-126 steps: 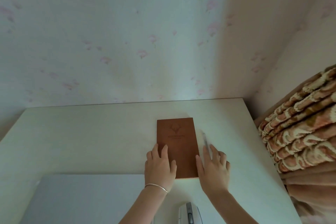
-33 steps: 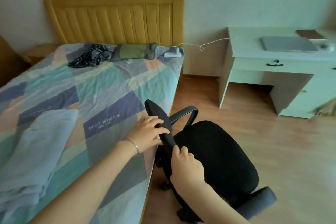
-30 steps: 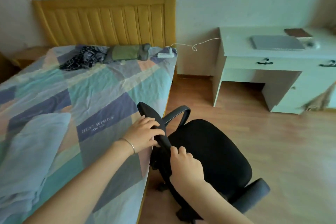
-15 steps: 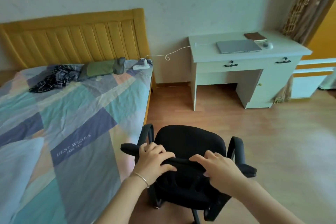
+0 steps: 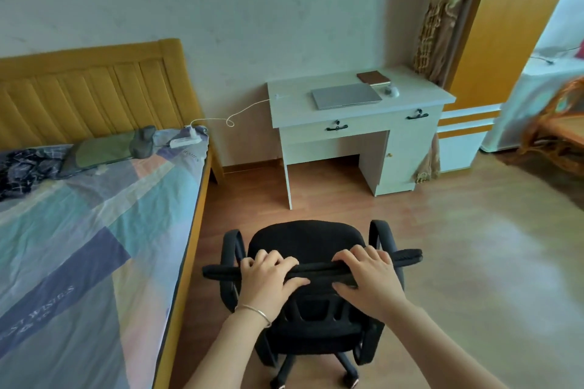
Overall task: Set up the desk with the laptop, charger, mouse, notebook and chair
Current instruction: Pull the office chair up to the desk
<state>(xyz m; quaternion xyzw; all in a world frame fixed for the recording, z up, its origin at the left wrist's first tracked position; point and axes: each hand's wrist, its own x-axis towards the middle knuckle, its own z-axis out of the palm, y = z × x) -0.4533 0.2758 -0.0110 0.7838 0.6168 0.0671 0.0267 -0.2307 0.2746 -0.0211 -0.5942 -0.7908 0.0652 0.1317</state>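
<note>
A black office chair (image 5: 305, 241) stands on the wooden floor, its seat facing the white desk (image 5: 414, 95) about a metre ahead. My left hand (image 5: 268, 279) and my right hand (image 5: 368, 276) both grip the top edge of its backrest. On the desk lie a closed grey laptop (image 5: 346, 95), a brown notebook (image 5: 373, 78) behind it and a white mouse (image 5: 392, 91) to its right. A white charger cable (image 5: 243, 112) runs from the desk's left edge to a power strip (image 5: 185, 141) on the bed.
A bed (image 5: 79, 230) with a patchwork cover and yellow headboard fills the left side, close to the chair's left armrest. A patterned curtain (image 5: 439, 9) hangs right of the desk. A doorway with a rattan chair (image 5: 553, 126) lies at far right. Open floor lies between chair and desk.
I left the notebook on the desk and took hold of the chair by the bed. The chair has turned from side-on to facing the desk, both hands on its backrest.
</note>
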